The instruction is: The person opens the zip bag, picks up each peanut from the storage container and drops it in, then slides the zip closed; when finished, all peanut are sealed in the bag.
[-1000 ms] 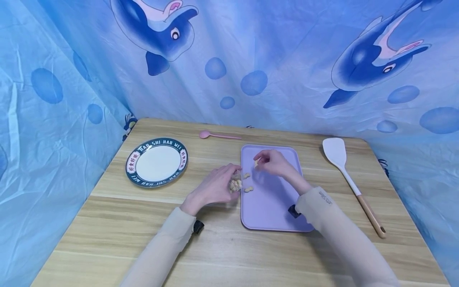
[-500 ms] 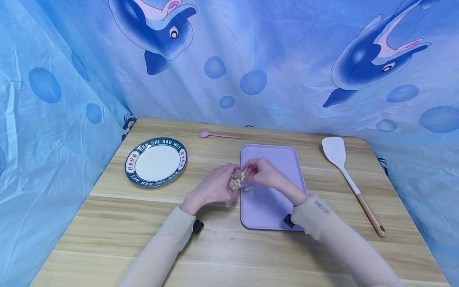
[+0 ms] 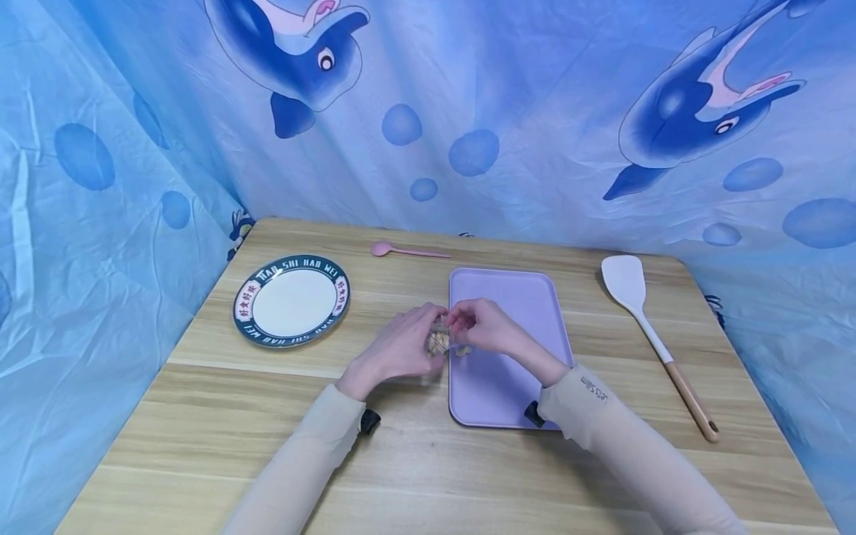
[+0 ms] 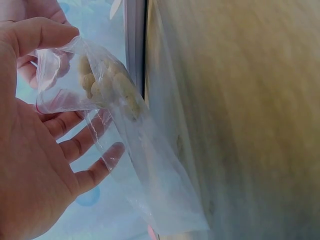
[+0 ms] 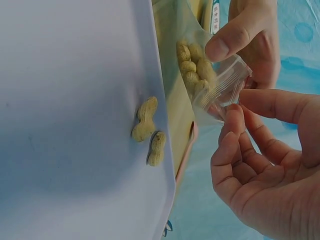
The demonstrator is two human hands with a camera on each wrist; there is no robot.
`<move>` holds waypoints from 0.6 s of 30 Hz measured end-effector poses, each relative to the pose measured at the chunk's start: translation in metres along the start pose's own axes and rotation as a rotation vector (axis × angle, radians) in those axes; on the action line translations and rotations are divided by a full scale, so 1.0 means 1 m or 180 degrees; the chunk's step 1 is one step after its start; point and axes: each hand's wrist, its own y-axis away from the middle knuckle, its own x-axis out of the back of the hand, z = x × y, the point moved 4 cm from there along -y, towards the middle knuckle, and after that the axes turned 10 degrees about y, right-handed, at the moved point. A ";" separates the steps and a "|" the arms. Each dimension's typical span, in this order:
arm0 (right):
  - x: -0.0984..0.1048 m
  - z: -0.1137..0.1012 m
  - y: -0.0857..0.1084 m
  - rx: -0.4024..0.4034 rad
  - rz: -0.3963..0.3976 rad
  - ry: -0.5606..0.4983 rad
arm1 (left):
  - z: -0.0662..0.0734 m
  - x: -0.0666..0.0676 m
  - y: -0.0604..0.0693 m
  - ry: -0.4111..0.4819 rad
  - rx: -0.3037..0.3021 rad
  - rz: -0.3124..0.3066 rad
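Both hands [image 3: 401, 345] [image 3: 487, 325] hold a clear bag [image 4: 155, 175] of peanuts [image 5: 190, 78], the right apparently pinching its edge.

The bag [image 4: 155, 170] is glossy clear plastic, the peanuts [image 5: 145, 125] rough.

two hands [image 3: 399, 345] [image 3: 491, 325], one bag [image 4: 142, 150], one tray [image 3: 495, 383] — two loose peanuts [image 5: 145, 119] [image 5: 157, 149], one plate [image 3: 294, 303], one spoon [image 3: 381, 249], one spatula [image 3: 652, 338]
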 end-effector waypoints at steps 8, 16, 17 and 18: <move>0.000 0.003 0.000 -0.0017 -0.0006 0.0006 | 0.001 0.001 0.000 0.0019 -0.0053 0.0038; 0.000 0.007 0.000 -0.0001 -0.0019 0.0022 | 0.002 0.002 0.001 0.0043 -0.0078 0.0042; 0.001 0.008 0.000 -0.0007 -0.0015 0.0031 | 0.002 0.002 0.001 0.0050 -0.0072 0.0044; 0.001 0.008 0.000 -0.0014 -0.0014 0.0035 | 0.002 0.002 0.001 0.0059 -0.0071 0.0046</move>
